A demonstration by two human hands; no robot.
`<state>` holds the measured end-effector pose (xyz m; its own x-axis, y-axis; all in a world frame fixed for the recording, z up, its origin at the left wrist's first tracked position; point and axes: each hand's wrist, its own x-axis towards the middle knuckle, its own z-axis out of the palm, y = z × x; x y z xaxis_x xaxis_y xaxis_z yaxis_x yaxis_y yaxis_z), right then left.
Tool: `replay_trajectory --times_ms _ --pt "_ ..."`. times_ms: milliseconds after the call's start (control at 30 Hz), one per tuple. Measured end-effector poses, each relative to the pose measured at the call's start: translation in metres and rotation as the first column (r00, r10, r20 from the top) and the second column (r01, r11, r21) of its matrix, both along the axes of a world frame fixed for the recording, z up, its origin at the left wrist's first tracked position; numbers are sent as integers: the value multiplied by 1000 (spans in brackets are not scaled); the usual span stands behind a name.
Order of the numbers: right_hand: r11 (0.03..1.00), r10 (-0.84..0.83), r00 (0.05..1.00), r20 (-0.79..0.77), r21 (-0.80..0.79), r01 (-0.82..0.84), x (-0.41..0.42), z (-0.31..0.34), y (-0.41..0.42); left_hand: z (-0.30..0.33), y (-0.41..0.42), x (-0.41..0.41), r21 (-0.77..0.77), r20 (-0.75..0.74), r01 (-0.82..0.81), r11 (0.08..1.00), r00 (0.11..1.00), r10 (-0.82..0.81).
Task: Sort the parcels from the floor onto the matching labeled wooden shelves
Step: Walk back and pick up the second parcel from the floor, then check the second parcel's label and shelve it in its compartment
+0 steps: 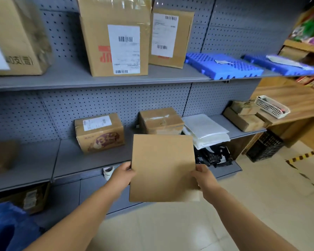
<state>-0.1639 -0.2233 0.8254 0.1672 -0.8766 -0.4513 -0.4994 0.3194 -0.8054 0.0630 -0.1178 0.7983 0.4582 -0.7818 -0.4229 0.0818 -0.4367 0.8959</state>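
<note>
I hold a flat brown cardboard envelope (pixel 162 167) in front of the lower grey shelf (pixel 83 160). My left hand (pixel 122 173) grips its left edge and my right hand (pixel 205 176) grips its right edge. The side facing me is plain, with no label in sight. Behind it on the lower shelf sit a printed carton with a label (pixel 100 133), a taped brown box (pixel 160 121) and a stack of white padded mailers (pixel 206 130). Black poly bags (pixel 213 156) lie under the mailers.
The upper grey shelf (pixel 71 78) carries large labelled cartons (pixel 114 37) and blue plastic trays (pixel 223 65). A tape roll (pixel 108 172) lies at the lower shelf's front edge. At the right stand a wooden counter (pixel 297 104), a white basket (pixel 271 106) and a black crate (pixel 265 146). Pale tiled floor lies below.
</note>
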Motion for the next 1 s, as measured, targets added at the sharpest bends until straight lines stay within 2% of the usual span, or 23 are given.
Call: replay_trajectory --times_ms 167,367,633,1000 --pt "992 -91 993 80 -80 97 -3 31 17 20 2 12 -20 39 56 998 998 -55" --pt "973 -164 960 227 -124 195 17 68 54 75 22 29 -64 115 143 988 984 -135" --pt "956 -184 917 355 -154 251 67 98 119 106 71 103 -102 168 246 964 959 -227" --pt "908 -255 837 484 -178 380 65 122 178 157 122 107 -257 -2 182 949 982 -189"
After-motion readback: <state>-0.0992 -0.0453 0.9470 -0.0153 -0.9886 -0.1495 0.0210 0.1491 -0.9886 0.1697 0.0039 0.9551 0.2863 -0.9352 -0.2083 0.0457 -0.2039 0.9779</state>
